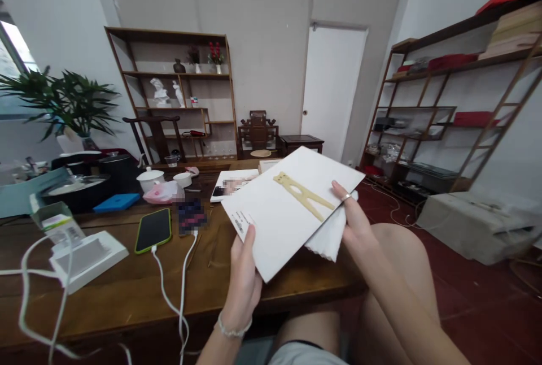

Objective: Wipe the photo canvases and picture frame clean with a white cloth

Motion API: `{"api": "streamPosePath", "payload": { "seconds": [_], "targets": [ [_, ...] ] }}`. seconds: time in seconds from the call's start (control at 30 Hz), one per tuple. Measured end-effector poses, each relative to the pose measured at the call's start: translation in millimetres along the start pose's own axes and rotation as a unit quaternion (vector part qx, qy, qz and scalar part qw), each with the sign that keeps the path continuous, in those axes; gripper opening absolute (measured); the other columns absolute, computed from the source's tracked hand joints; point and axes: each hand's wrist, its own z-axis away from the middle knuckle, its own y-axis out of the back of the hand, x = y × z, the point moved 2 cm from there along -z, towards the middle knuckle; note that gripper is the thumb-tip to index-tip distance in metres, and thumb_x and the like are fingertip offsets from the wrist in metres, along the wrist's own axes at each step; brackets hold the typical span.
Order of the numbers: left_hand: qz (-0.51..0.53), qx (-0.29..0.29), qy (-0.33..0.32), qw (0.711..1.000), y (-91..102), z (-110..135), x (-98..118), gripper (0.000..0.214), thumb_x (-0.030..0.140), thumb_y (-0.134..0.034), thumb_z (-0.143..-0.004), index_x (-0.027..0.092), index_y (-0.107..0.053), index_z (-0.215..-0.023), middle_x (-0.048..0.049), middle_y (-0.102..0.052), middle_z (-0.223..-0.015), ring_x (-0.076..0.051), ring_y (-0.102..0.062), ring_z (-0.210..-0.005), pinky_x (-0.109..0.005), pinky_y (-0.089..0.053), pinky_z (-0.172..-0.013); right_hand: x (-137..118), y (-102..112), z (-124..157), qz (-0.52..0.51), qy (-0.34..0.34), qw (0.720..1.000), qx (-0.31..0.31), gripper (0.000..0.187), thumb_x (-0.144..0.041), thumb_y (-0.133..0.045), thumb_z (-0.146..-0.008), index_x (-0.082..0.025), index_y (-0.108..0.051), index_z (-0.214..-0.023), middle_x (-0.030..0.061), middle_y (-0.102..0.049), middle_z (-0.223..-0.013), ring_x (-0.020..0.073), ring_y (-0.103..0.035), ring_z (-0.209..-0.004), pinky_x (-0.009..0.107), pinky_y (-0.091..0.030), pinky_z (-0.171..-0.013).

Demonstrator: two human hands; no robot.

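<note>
I hold a white card or thin book [283, 212] tilted over the near edge of the wooden table [127, 291]. It bears a yellow cat-shaped figure [302, 194] and a barcode sticker near its lower left corner. My left hand [244, 280] grips the card's lower left edge, thumb on top. My right hand [354, 221], a ring on one finger, closes on the card's right edge together with a white tissue or cloth [330, 235] that hangs under it.
A phone in a green case [153, 229] lies on the table with a white cable [169, 297]. A white box [87, 255], blue box [116, 202], pink bag [165, 192], teapot [150, 178] and plant [63, 105] stand left. Shelves line the back and right walls.
</note>
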Motion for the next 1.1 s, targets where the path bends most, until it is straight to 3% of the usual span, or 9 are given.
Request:
{"api": "streamPosePath", "payload": {
  "seconds": [0.1,0.17,0.37,0.5,0.57,0.63,0.77,1.0,1.1],
  "targets": [
    [-0.026,0.034,0.014,0.999,13.2,-9.6,17.0,0.033,0.023,-0.052,-0.087,0.015,-0.055,-0.119,-0.0109,-0.068,-0.110,-0.024,-0.066,-0.096,-0.033,-0.056,-0.081,11.6,7.8,4.5,-0.024,-0.135,0.990,-0.032,0.036,-0.042,-0.059,-0.076,-0.015,-0.057,-0.099,0.0105,-0.069,-0.092,0.0261,-0.066,-0.084,0.044,-0.057,-0.071],
    [-0.034,0.029,0.029,0.999,24.7,-18.0,30.5,0.033,0.019,-0.053,-0.085,0.011,-0.056,-0.117,-0.0119,-0.071,-0.102,-0.024,-0.069,-0.088,-0.032,-0.057,-0.076,12.8,18.2,5.9,-0.007,-0.147,0.989,-0.028,0.033,-0.043,-0.057,-0.076,-0.015,-0.058,-0.095,0.0103,-0.069,-0.088,0.0262,-0.066,-0.085,0.044,-0.057,-0.071],
    [-0.063,0.038,0.095,0.993,55.2,-39.5,54.6,0.029,0.012,-0.051,-0.083,0.005,-0.060,-0.110,-0.0132,-0.074,-0.084,-0.023,-0.071,-0.069,-0.027,-0.059,-0.058,-2.3,67.4,-3.7,0.086,0.075,0.986,0.119,0.028,-0.033,-0.063,-0.069,-0.019,-0.056,-0.092,0.0043,-0.067,-0.085,0.0216,-0.065,-0.075,0.038,-0.056,-0.068],
    [-0.094,0.016,0.084,0.992,59.6,-44.5,53.1,0.032,0.011,-0.055,-0.080,0.005,-0.060,-0.111,-0.0135,-0.073,-0.084,-0.023,-0.071,-0.066,-0.024,-0.057,-0.049,-21.3,87.5,-8.7,0.236,0.250,0.910,0.231,0.039,-0.033,-0.070,-0.060,-0.016,-0.057,-0.092,0.0064,-0.065,-0.093,0.0240,-0.062,-0.084,0.040,-0.052,-0.077],
    [-0.103,0.003,0.089,0.991,57.9,-44.3,49.4,0.034,0.012,-0.058,-0.078,0.006,-0.060,-0.112,-0.0133,-0.074,-0.085,-0.023,-0.071,-0.066,-0.025,-0.057,-0.050,-28.6,86.3,-8.1,0.408,0.311,0.843,0.163,0.020,-0.029,-0.066,-0.062,-0.017,-0.059,-0.076,0.0104,-0.067,-0.090,0.0280,-0.062,-0.085,0.043,-0.050,-0.079],
    [-0.113,-0.010,0.097,0.989,55.0,-42.9,45.8,0.035,0.013,-0.059,-0.077,0.006,-0.060,-0.111,-0.0131,-0.074,-0.083,-0.023,-0.071,-0.064,-0.025,-0.055,-0.049,-29.3,79.4,-4.6,0.540,0.339,0.770,-0.004,0.005,-0.018,-0.057,-0.064,-0.021,-0.054,-0.061,0.0133,-0.067,-0.098,0.0306,-0.060,-0.094,0.044,-0.048,-0.083],
    [-0.142,-0.010,0.103,0.984,51.8,-40.5,42.8,0.031,0.015,-0.060,-0.077,0.005,-0.062,-0.107,-0.0116,-0.074,-0.075,-0.020,-0.069,-0.055,-0.022,-0.051,-0.043,-18.1,62.5,10.0,0.622,0.378,0.632,-0.265,0.024,-0.001,-0.043,-0.061,-0.022,-0.053,-0.056,0.0075,-0.057,-0.124,0.0267,-0.051,-0.115,0.043,-0.044,-0.094],
    [-0.208,-0.021,0.112,0.971,60.5,-46.8,47.1,0.024,0.022,-0.061,-0.078,0.006,-0.064,-0.096,-0.0096,-0.073,-0.070,-0.015,-0.065,-0.050,-0.020,-0.048,-0.044,11.4,46.3,21.1,0.643,0.405,0.545,-0.354,0.029,0.006,-0.039,-0.063,-0.019,-0.053,-0.059,0.0077,-0.058,-0.123,0.0237,-0.053,-0.113,0.042,-0.047,-0.090],
    [-0.303,-0.020,0.117,0.945,67.1,-49.6,49.2,0.028,0.028,-0.067,-0.073,0.008,-0.065,-0.092,-0.0110,-0.073,-0.078,-0.017,-0.067,-0.060,-0.022,-0.050,-0.051,18.1,44.9,24.3,0.646,0.381,0.546,-0.373,0.028,0.007,-0.041,-0.058,-0.018,-0.052,-0.062,0.0097,-0.055,-0.126,0.0248,-0.051,-0.115,0.042,-0.046,-0.091]
  ]
}}
